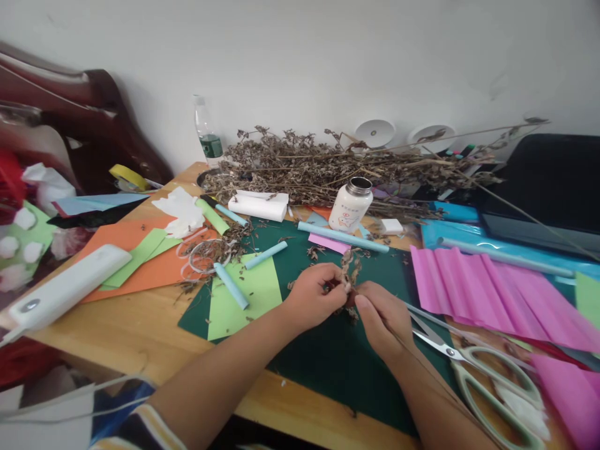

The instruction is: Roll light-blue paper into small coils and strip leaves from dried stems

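Observation:
My left hand [316, 297] pinches the withered leaves near the top of a dried plant stalk [351, 265]. Closed around the thin stem of the same stalk is my right hand [387, 319], its thumb on top, and the stem runs back along the right forearm. Both hands meet above a dark green cutting mat [309, 362], with leaf crumbs scattered over it. Left of them, two pale blue paper tubes [230, 286] rest on a light green sheet [248, 294]. Open scissors [452, 353] lie just right of my right hand.
A large heap of dried stalks [300, 162] lines the wall. In front stands an uncapped white bottle [351, 206]; a clear plastic bottle [206, 128] is at the back left. Pink crepe paper [497, 294] spreads right, and a white corded device [70, 284] lies left on orange paper [159, 275].

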The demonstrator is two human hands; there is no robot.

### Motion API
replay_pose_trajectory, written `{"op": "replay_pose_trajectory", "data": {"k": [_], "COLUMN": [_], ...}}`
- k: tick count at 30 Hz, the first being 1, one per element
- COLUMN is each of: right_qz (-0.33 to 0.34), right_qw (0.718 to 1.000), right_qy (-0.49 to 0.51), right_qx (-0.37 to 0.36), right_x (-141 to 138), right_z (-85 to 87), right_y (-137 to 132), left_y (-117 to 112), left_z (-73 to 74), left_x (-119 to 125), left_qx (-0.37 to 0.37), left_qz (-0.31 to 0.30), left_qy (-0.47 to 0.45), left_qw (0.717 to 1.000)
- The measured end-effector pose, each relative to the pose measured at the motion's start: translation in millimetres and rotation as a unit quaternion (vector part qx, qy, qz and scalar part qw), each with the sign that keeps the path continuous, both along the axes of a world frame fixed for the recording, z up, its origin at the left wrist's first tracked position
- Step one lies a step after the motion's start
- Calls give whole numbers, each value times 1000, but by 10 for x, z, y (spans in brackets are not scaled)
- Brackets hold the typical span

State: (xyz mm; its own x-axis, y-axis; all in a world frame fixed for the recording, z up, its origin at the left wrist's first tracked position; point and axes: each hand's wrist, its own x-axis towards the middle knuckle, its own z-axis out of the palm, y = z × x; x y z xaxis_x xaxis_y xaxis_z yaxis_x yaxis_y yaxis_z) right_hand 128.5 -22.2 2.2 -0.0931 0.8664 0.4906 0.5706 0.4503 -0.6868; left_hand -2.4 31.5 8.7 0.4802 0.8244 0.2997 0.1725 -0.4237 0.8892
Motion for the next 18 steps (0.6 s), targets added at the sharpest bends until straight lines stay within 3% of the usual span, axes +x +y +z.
{"op": "replay_pose_trajectory", "data": {"k": [6, 10, 14, 18], "right_qz": [-25, -22, -1, 64], "right_qw": [994, 995, 998, 998], "right_qy": [104, 97, 54, 27], "right_qx": [-26, -27, -20, -7], "right_x": [39, 73, 92, 84], "right_z": [-27, -39, -21, 14], "right_y": [13, 36, 35, 37], "left_y": [11, 83, 159, 207], "left_z": [-8, 25, 29, -18], "left_x": [-8, -76, -125, -126], "left_qx": [-1, -21, -21, -91], "left_qz": [-69, -95, -20, 40], "left_qy": [4, 69, 63, -14], "left_qw": [998, 993, 998, 995]}}
